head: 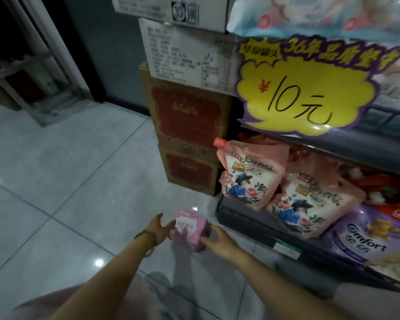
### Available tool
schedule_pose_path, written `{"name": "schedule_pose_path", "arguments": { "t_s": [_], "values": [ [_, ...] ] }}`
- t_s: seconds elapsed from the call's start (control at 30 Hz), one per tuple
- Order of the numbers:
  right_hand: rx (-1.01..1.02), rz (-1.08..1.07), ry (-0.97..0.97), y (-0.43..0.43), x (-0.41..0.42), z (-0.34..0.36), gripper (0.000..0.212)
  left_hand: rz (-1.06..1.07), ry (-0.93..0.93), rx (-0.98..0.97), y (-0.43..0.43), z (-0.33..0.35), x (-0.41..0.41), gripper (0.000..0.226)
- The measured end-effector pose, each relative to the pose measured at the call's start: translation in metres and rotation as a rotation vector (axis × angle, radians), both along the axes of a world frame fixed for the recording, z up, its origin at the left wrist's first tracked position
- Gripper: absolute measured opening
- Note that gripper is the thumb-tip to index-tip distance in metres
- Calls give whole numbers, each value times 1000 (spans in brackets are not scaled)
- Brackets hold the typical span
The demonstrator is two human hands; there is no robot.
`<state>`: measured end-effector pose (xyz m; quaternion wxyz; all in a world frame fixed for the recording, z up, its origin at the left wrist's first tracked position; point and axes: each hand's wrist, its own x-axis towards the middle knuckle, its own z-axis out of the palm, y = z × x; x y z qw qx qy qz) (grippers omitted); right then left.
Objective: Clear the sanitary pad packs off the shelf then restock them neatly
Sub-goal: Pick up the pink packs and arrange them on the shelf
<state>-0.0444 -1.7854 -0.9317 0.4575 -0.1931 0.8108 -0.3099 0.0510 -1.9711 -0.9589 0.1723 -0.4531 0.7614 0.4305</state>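
Grey tiled floor [67,169] carries stacked cardboard boxes [187,139]; low dark shelf [240,221] holds leaning pink pouches [247,176] and a purple bag [365,241] (Comfort brand).

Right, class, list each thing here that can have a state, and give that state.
Pink square sanitary pad pack: held low between both hands.
Left hand: straight fingers press its side.
Right hand: grip curled round its corner.
Pink spouted plastic pouches: leaning on the dark lower shelf, red cap on.
Brown cardboard boxes: stacked, closed.
Yellow paper price sign: hanging, front facing out.
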Motion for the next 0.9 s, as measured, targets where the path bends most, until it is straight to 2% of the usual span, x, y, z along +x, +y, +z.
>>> {"name": "schedule_pose_path", "arguments": {
  "t_s": [0.1,0.2,0.27,0.33,0.37,0.47,0.5,0.57,0.6,0.67,0.7,0.77,0.8,0.9],
  "values": [
    [71,-230,-178,-20,0,-36,51,127,-36,106,-10,-31,-3,72],
    [118,-416,-239,-37,0,-78,57,199,-44,216,-18,-53,-7,74],
    [98,-513,-331,-45,0,-104,63,250,-46,309,-18,-58,-14,72],
    [39,-608,-443,-52,0,-114,58,311,-9,386,-19,-64,-22,61],
    [26,-643,-457,-53,0,-120,58,320,0,414,-18,-66,-26,55],
    [7,-680,-444,-58,0,-133,72,323,81,518,-10,-53,-40,56],
    [2,-680,-439,-61,1,-134,65,350,63,541,-6,-41,-44,55],
    [-56,-728,-471,-67,4,-135,46,342,77,579,-14,-84,-42,48],
    [-79,-759,-481,-68,5,-133,44,334,66,582,-16,-89,-40,52],
    [-111,-756,-532,-70,8,-124,40,272,-6,567,-19,-95,-33,84],
    [-129,-729,-568,-69,9,-118,35,287,-21,569,-22,-94,-28,82],
    [-164,-676,-624,-67,14,-101,29,313,-16,655,-25,-79,-19,58],
    [-189,-649,-620,-65,17,-91,30,291,1,671,-26,-68,-16,60],
    [-306,-618,-591,-59,28,-63,35,327,117,587,-37,-64,-1,104]
  ]
}}
